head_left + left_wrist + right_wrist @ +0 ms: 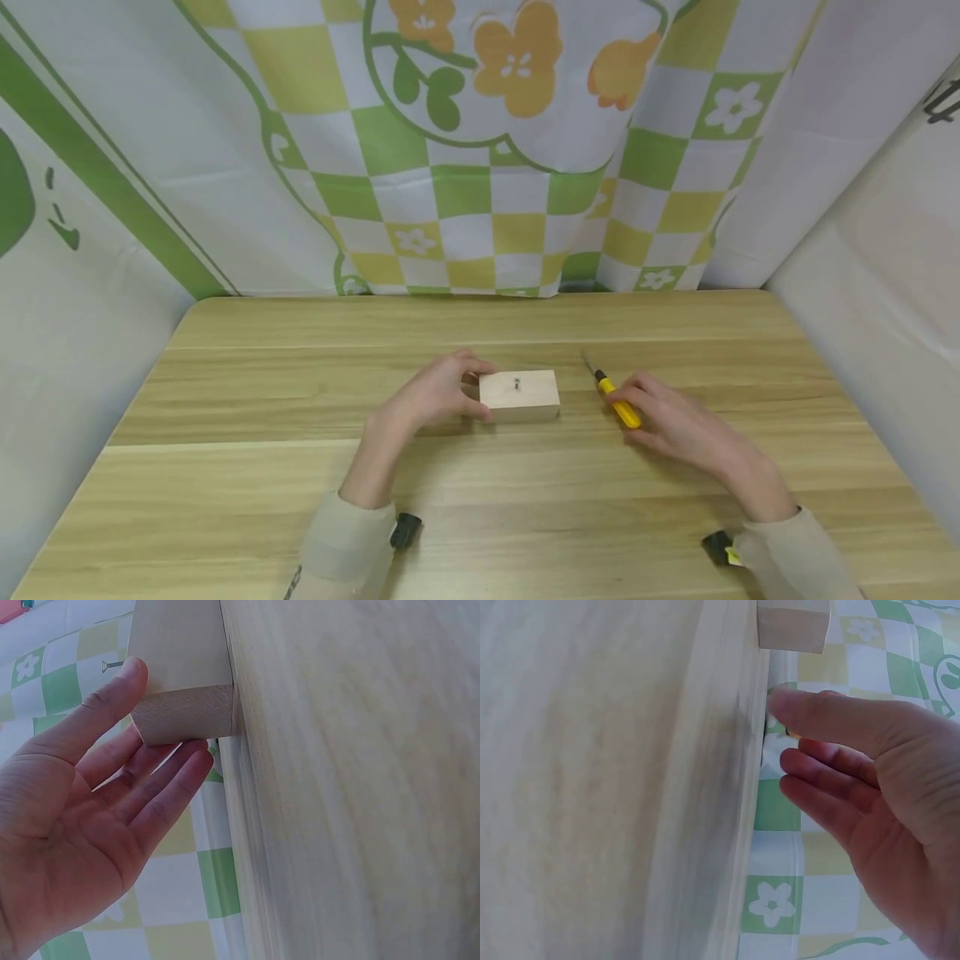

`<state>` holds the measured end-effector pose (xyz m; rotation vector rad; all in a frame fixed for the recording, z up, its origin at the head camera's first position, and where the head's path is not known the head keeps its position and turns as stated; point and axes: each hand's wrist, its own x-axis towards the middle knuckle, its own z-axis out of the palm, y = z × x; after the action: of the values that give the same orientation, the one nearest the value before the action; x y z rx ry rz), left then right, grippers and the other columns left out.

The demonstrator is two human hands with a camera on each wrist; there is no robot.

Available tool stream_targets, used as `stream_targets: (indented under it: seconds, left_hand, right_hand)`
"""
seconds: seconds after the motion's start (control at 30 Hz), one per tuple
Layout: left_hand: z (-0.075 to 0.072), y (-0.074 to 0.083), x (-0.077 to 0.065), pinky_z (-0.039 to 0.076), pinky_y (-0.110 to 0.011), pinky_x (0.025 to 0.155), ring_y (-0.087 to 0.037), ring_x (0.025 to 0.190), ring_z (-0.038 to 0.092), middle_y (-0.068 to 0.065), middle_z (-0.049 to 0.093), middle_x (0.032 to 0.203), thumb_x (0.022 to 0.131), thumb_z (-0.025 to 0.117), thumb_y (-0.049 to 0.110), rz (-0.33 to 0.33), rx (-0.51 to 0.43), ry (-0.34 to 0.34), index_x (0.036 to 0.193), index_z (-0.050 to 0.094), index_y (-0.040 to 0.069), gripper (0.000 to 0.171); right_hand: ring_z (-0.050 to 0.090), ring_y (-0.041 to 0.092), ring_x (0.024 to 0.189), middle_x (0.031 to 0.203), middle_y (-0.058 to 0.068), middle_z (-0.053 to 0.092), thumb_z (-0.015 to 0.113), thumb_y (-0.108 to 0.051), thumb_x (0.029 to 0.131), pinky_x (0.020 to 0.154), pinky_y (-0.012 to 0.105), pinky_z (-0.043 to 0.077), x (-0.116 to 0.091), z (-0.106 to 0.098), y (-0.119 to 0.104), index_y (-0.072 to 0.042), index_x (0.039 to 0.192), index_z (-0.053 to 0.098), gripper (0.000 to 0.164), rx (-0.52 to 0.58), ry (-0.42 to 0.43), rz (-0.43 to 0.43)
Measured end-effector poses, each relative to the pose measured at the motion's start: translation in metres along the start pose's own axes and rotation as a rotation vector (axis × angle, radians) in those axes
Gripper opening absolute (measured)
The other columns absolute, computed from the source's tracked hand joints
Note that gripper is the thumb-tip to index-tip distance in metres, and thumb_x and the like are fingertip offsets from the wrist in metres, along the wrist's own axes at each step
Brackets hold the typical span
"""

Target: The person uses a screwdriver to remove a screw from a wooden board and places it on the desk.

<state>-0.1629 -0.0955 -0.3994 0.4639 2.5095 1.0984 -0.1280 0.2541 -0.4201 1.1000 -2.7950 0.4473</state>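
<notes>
A pale rectangular wooden block (517, 396) lies on the table with a screw (517, 383) standing up from its top. My left hand (442, 387) holds the block's left end, thumb on the near side and fingers round the far side. The left wrist view shows the thumb at the block's edge below the screw (112, 666). To the right of the block, my right hand (671, 421) pinches the yellow handle of a screwdriver (624, 412). Its metal shaft points away from me and leftward. In the right wrist view the fingers hide most of the screwdriver.
The wood-grain table (525, 517) extends around both hands. A checked, flowered curtain (465, 200) hangs at its far edge, with pale cloth (97, 333) at the left and more pale cloth (885, 275) at the right.
</notes>
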Motion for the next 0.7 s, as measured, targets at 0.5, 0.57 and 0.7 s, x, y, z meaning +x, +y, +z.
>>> stream_targets:
  seconds: [0.5,0.57,0.7]
  left_hand:
    - [-0.001,0.002,-0.001,0.049,-0.039,0.101,-0.022,0.118,0.062,0.001,0.063,0.119,0.073,0.088,0.016,-0.005,-0.018,-0.003,0.131,0.065,0.01,0.063]
    - [-0.001,0.002,-0.001,0.049,-0.038,0.101,-0.022,0.118,0.062,0.001,0.063,0.119,0.073,0.088,0.015,-0.007,-0.02,-0.004,0.131,0.065,0.01,0.063]
    - [-0.001,0.001,-0.001,0.05,-0.039,0.1,-0.021,0.118,0.063,0.002,0.063,0.119,0.073,0.089,0.016,-0.008,-0.021,-0.003,0.131,0.065,0.011,0.062]
  right_hand:
    - [0.063,0.016,0.086,0.102,0.004,0.062,0.078,0.008,0.069,0.07,0.033,0.058,0.009,-0.007,0.0,-0.006,0.113,0.068,0.047,-0.052,0.269,-0.167]
    - [0.062,0.016,0.084,0.101,0.005,0.062,0.077,0.005,0.07,0.068,0.032,0.057,0.011,-0.008,0.0,-0.005,0.111,0.068,0.043,-0.06,0.302,-0.188]
    - [0.061,0.014,0.081,0.098,0.004,0.062,0.073,-0.01,0.083,0.066,0.031,0.056,0.014,-0.01,-0.002,-0.004,0.109,0.068,0.027,-0.061,0.34,-0.211]
